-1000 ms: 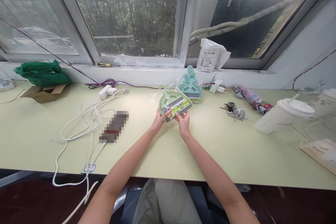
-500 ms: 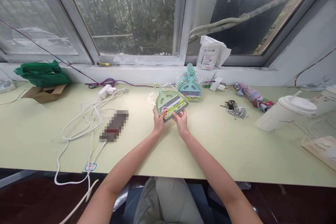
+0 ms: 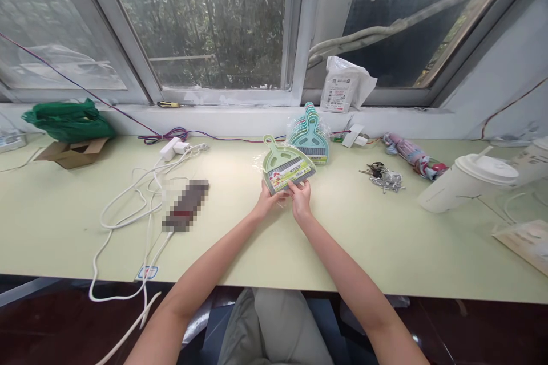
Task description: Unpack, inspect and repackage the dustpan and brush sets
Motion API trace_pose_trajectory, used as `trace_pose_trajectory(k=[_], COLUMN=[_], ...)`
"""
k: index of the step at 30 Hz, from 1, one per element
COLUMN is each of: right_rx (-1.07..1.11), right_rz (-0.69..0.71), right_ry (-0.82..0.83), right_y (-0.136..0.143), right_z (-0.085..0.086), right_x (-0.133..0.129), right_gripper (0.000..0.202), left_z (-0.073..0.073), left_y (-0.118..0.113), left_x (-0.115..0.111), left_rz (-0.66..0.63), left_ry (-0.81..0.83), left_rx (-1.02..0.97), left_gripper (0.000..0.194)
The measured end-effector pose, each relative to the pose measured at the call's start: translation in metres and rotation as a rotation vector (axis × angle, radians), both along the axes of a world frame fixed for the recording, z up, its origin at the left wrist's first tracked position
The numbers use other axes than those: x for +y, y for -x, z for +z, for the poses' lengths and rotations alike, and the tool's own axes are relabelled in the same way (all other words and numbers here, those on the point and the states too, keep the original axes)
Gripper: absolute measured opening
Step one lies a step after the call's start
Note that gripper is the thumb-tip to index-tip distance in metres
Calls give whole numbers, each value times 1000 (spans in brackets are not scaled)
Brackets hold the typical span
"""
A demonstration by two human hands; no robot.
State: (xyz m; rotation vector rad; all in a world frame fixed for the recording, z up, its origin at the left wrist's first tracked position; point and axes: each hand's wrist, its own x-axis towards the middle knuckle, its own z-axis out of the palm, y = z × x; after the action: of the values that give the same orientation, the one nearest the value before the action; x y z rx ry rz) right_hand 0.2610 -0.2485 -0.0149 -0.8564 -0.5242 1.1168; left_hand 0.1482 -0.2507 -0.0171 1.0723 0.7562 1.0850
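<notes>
Between my two hands, above the table, is a light green dustpan and brush set (image 3: 286, 166) in a clear plastic wrapper, with a yellow-green label across its bristles. My left hand (image 3: 268, 201) grips its lower left corner, the fingers partly hidden behind it. My right hand (image 3: 301, 198) holds the bottom edge with the thumb on the front. The set's handle points up and slightly left. Just behind it, a row of wrapped dustpan sets (image 3: 311, 134), the front one blue-green, stands upright against the wall.
On the left lie white cables (image 3: 124, 225), a blurred-out phone (image 3: 186, 206) and an open cardboard box (image 3: 71, 154) under a green bag (image 3: 71, 120). To the right are keys (image 3: 381, 175), a folded umbrella (image 3: 414, 157) and a white lidded cup (image 3: 466, 183). A white package (image 3: 342, 88) sits on the sill.
The green dustpan set has moved slightly right and turned more upright. My left hand has slid right and lower along it, closer to my right hand.
</notes>
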Motion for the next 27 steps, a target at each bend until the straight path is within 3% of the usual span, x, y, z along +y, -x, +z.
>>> trace_pose_trajectory(k=[2, 4, 9, 14, 17, 20, 23, 25, 27], right_rx=[13, 10, -27, -57, -120, -357, -785, -1069, -1278], right_rz=[-37, -32, 80, 85, 194, 341, 222, 115, 99], right_ry=[3, -5, -24, -20, 0, 78, -68, -254, -369], right_y=[-6, -8, 3, 4, -8, -26, -43, -49, -52], right_z=[1, 2, 0, -2, -4, -5, -2, 2, 6], right_x=[2, 4, -1, -1, 9, 17, 15, 11, 8], right_gripper=[51, 51, 50, 47, 46, 32, 20, 37, 52], left_z=[1, 4, 8, 0, -2, 0, 4, 4, 2], left_y=[-1, 0, 10, 12, 14, 28, 51, 63, 70], left_x=[0, 3, 15, 13, 17, 26, 35, 38, 40], left_rz=[-118, -135, 158, 116, 231, 331, 331, 301, 252], left_ry=[25, 43, -4, 71, 47, 75, 160, 221, 254], left_rx=[45, 23, -37, 15, 4, -10, -40, -65, -80], left_gripper=[73, 58, 51, 52, 46, 44, 45, 42, 38])
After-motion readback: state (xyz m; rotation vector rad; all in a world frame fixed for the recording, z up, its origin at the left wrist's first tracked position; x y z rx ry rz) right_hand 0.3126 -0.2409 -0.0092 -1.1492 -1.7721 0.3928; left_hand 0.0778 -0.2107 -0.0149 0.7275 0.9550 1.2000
